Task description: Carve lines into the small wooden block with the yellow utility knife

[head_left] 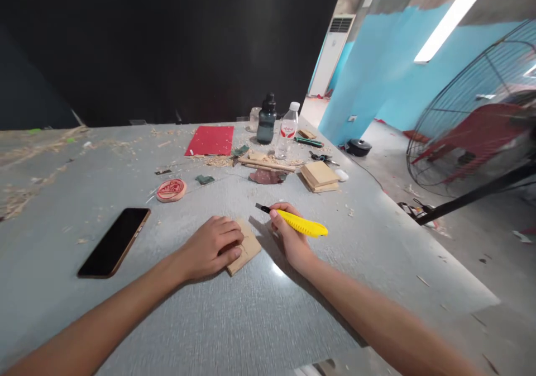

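A small flat piece of wood (248,248) with a thin dark line on its face lies on the grey table (268,320). My left hand (218,244) is closed over its left side, fingers bent and thumb along the near edge, covering part of the face. My right hand (291,239) grips a yellow utility knife (304,223) above the table, just right of the wood. The knife's short blade (262,207) points left and stays apart from the wood. A phone (114,243) with a dark screen lies left of my left hand.
Farther back are a round red-stamped wooden disc (171,190), a red sheet (210,140), a dark bottle (267,120), a clear water bottle (287,133), thin sticks (267,165) and stacked wooden squares (319,175). Wood shavings litter the tabletop. A caged fan (473,108) stands at right.
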The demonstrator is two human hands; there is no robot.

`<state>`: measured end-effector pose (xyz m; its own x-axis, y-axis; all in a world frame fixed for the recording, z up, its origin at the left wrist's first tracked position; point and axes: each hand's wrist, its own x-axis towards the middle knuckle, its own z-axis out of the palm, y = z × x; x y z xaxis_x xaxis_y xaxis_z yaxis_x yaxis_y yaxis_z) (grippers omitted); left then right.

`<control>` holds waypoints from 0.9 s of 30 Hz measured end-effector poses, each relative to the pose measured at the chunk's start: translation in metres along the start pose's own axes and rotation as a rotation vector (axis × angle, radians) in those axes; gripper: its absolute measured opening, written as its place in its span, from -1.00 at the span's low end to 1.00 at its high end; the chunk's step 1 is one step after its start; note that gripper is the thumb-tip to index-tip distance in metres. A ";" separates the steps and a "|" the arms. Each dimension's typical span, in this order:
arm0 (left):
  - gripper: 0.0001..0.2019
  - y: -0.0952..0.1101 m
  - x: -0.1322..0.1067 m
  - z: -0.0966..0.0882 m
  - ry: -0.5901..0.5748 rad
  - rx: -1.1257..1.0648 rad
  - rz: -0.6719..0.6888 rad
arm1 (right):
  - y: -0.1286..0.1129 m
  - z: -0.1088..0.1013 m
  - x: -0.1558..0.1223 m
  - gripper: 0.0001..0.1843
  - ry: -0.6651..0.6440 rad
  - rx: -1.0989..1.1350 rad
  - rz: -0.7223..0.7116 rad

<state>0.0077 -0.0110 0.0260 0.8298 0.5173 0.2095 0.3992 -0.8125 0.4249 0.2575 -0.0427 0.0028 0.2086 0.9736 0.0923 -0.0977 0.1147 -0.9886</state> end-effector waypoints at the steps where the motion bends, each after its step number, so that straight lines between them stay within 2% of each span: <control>1: -0.77 0.004 0.001 0.000 -0.015 0.000 0.006 | -0.001 0.000 0.000 -0.64 0.006 0.005 -0.005; 7: -0.78 0.023 0.002 -0.004 -0.052 -0.006 0.015 | -0.010 -0.002 0.002 -0.60 0.062 0.006 -0.034; 9: -0.79 0.025 -0.005 -0.010 -0.007 -0.007 -0.031 | -0.013 -0.003 0.003 -0.60 0.085 0.004 -0.040; 11: -0.78 0.026 -0.016 -0.017 0.090 0.004 -0.124 | -0.016 -0.004 0.004 -0.59 0.102 0.003 -0.041; 13: -0.67 0.027 -0.028 -0.019 0.198 0.022 -0.235 | -0.018 -0.004 0.004 -0.57 0.106 0.004 -0.039; 15: -0.43 0.030 -0.036 -0.010 0.240 0.035 -0.314 | -0.019 -0.003 0.004 -0.57 0.101 0.007 -0.042; 17: -0.07 0.035 -0.037 0.005 0.210 0.042 -0.349 | -0.018 -0.002 0.004 -0.59 0.101 0.007 -0.049; 18: 0.03 0.038 -0.036 0.012 0.184 0.042 -0.355 | -0.017 -0.002 0.004 -0.60 0.103 0.005 -0.051; 20: 0.00 0.038 -0.029 0.019 0.153 0.042 -0.363 | -0.015 -0.002 0.004 -0.61 0.112 -0.003 -0.050; 22: -0.09 0.032 -0.020 0.013 0.185 0.058 -0.388 | -0.015 -0.003 0.006 -0.61 0.129 -0.009 -0.047; 25: -0.15 0.009 -0.007 -0.010 0.315 0.103 -0.438 | -0.016 -0.009 0.010 -0.62 0.178 -0.005 -0.062; 27: -0.18 -0.008 0.000 -0.019 0.314 0.116 -0.433 | -0.017 -0.014 0.014 -0.63 0.217 -0.002 -0.085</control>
<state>-0.0028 0.0005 0.0393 0.4307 0.8522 0.2970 0.7337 -0.5223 0.4345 0.2762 -0.0335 0.0193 0.4203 0.8953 0.1475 -0.0688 0.1936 -0.9787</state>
